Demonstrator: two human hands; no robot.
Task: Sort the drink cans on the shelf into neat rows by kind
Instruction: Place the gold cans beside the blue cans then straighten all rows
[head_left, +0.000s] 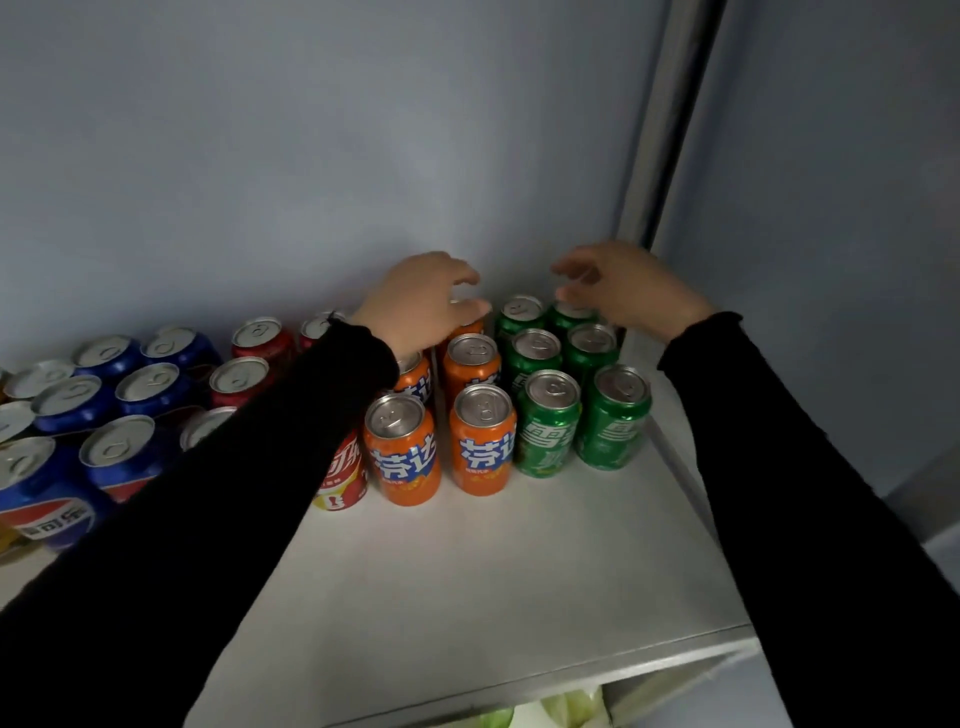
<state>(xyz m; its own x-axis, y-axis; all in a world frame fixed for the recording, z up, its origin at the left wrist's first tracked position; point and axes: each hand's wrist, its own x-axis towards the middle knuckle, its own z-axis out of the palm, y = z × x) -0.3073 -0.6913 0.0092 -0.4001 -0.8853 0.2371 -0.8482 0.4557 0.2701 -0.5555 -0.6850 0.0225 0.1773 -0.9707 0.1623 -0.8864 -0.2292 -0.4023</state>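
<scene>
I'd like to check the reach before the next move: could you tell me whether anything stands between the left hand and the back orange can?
Nothing visible does. The left hand hovers directly over the back orange can, fingers curved above its top. The green cans stand beside it to the right, not between.

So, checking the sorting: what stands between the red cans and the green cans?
Head view: the orange cans, in two rows, beside the green cans.

Six green cans (548, 423), five orange cans (483, 439).
</scene>
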